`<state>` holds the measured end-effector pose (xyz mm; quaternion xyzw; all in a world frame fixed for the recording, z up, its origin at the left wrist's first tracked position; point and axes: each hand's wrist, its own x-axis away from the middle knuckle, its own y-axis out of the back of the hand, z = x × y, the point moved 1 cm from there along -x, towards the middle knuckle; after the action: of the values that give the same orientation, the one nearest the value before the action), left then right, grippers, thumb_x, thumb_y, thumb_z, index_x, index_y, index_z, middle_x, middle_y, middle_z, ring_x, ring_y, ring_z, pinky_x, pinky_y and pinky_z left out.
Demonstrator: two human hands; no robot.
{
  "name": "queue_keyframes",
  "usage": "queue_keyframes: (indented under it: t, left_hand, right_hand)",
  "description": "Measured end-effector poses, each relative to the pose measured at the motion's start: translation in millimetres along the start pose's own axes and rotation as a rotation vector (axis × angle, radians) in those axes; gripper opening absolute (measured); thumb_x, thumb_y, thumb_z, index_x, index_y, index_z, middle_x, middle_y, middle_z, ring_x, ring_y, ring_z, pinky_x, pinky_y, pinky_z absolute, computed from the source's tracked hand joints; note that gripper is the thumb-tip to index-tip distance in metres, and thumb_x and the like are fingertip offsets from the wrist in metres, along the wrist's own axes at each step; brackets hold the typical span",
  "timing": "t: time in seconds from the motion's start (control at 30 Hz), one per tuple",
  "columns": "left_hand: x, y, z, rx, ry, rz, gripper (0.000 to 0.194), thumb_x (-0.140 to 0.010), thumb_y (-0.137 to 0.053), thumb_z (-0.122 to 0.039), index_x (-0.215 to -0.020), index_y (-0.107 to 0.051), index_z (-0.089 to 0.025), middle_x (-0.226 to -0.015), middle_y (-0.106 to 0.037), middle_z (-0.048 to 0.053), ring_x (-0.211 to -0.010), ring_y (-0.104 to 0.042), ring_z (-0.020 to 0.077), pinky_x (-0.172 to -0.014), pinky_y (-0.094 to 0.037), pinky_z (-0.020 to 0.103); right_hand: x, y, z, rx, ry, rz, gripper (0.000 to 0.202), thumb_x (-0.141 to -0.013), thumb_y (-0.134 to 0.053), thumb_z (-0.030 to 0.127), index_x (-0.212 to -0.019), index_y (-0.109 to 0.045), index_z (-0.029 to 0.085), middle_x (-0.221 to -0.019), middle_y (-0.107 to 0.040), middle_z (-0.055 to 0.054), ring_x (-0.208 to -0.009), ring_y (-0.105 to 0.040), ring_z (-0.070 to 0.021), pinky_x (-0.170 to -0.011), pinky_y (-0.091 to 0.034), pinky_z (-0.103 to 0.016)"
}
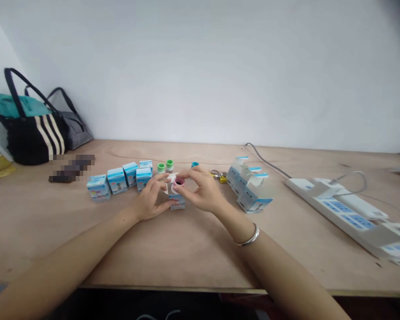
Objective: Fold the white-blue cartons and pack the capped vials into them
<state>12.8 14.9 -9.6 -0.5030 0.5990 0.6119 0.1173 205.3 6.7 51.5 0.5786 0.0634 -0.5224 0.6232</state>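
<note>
Right hand (202, 189) is pinching a pink-rimmed container (179, 182) at the mouth of a blue-and-white carton (178, 204); left hand (152, 198) is gripping that carton on the tabletop (173, 253). Keeping it upright, white flap (168, 182) clear, seems wise.

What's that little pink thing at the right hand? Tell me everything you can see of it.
The pink piece is small and round, with a rim around a dark opening; it looks like smooth plastic. The opening faces up toward the camera. The right hand pinches it just above a small box that the left hand holds. Its lower part, and whether it touches the box, can't be made out.
</note>
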Motion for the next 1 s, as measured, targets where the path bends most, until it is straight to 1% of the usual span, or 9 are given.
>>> queue_keyframes:
  t: [0.13, 0.2, 0.33, 0.57, 0.77, 0.87, 0.93, 0.97, 1.0]
  left_hand:
    - [0, -1.0, 0, -0.029, -0.013, -0.012, 0.03, -0.075, -0.065, -0.026, -0.096, -0.043, -0.02, -0.125, -0.051, 0.014, -0.124, -0.046, 0.0257, -0.098, -0.044, 0.045]
    - [0, -1.5, -1, -0.037, 0.002, -0.013, 0.03, -0.075, -0.064, -0.024, -0.096, -0.044, -0.02, -0.124, -0.052, 0.014, -0.121, -0.048, 0.0254, -0.097, -0.045, 0.044]
    - [-2, -2.2, -3, -0.017, 0.027, 0.006, 0.028, -0.076, -0.062, -0.025, -0.096, -0.044, -0.02, -0.121, -0.053, 0.013, -0.119, -0.05, 0.0243, -0.099, -0.042, 0.046]
    - [-3, -1.8, -5, -0.018, 0.012, -0.013, 0.025, -0.077, -0.06, -0.024, -0.094, -0.043, -0.021, -0.117, -0.055, 0.011, -0.118, -0.051, 0.0236, -0.097, -0.044, 0.043]
    - [-3, -1.9, -5, -0.02, 0.007, -0.013, 0.027, -0.075, -0.062, -0.023, -0.093, -0.042, -0.021, -0.117, -0.055, 0.012, -0.115, -0.052, 0.0247, -0.095, -0.045, 0.043]
    - [-3, 0.1, -3, -0.023, 0.02, -0.022, 0.029, -0.073, -0.063, -0.024, -0.094, -0.042, -0.021, -0.117, -0.055, 0.012, -0.113, -0.053, 0.0246, -0.094, -0.046, 0.041]
    - [-3, 1.4, -3, -0.025, 0.038, -0.02, 0.03, -0.073, -0.063, -0.025, -0.094, -0.042, -0.021, -0.117, -0.055, 0.012, -0.113, -0.053, 0.0244, -0.093, -0.046, 0.04]
    - [-2, 1.9, -2, -0.025, 0.046, -0.016, 0.031, -0.073, -0.063, -0.025, -0.095, -0.042, -0.021, -0.117, -0.055, 0.012, -0.113, -0.053, 0.0242, -0.093, -0.046, 0.04]
    - [-2, 2.3, -2, -0.023, 0.052, -0.013, 0.031, -0.073, -0.063, -0.025, -0.095, -0.042, -0.021, -0.117, -0.055, 0.012, -0.113, -0.053, 0.0241, -0.093, -0.046, 0.04]
  right_hand:
    - [5, -13, -4, -0.013, -0.039, 0.074, 0.02, -0.08, -0.061, 0.037, -0.092, -0.065, 0.022, -0.086, -0.069, -0.004, -0.086, -0.058, -0.018, -0.082, -0.039, -0.032]
    - [6, -16, -3, 0.006, -0.064, 0.067, 0.018, -0.08, -0.061, 0.036, -0.09, -0.065, 0.022, -0.085, -0.069, -0.003, -0.086, -0.057, -0.0181, -0.084, -0.037, -0.032]
    - [2, -8, 0, 0.076, -0.061, 0.005, 0.019, -0.08, -0.061, 0.039, -0.089, -0.064, 0.022, -0.086, -0.069, -0.003, -0.09, -0.056, -0.0191, -0.087, -0.032, -0.034]
    - [-4, -5, -9, 0.122, 0.075, 0.202, 0.026, -0.083, -0.057, 0.044, -0.092, -0.06, 0.02, -0.091, -0.067, -0.005, -0.089, -0.053, -0.0194, -0.085, -0.029, -0.034]
    - [-1, 2, -19, 0.194, 0.047, 0.147, 0.031, -0.077, -0.061, 0.051, -0.089, -0.064, 0.022, -0.076, -0.066, -0.003, -0.081, -0.055, -0.0185, -0.083, -0.031, -0.033]
    - [0, 13, -41, 0.202, -0.151, 0.042, 0.029, -0.086, -0.049, 0.042, -0.097, -0.063, 0.019, -0.082, -0.066, -0.005, -0.079, -0.057, -0.017, -0.078, -0.038, -0.029]
    - [2, 19, -64, 0.387, -0.457, -0.012, 0.03, -0.091, -0.037, 0.03, -0.1, -0.063, 0.016, -0.088, -0.065, -0.008, -0.079, -0.058, -0.0178, -0.074, -0.04, -0.028]
    - [5, 21, -76, 0.503, -0.609, 0.033, 0.03, -0.09, -0.038, 0.025, -0.103, -0.062, 0.015, -0.095, -0.063, -0.01, -0.084, -0.059, -0.019, -0.076, -0.041, -0.029]
    - [7, 21, -86, 0.54, -0.673, 0.063, 0.028, -0.087, -0.04, 0.02, -0.102, -0.063, 0.012, -0.101, -0.062, -0.014, -0.086, -0.059, -0.0214, -0.076, -0.042, -0.03]
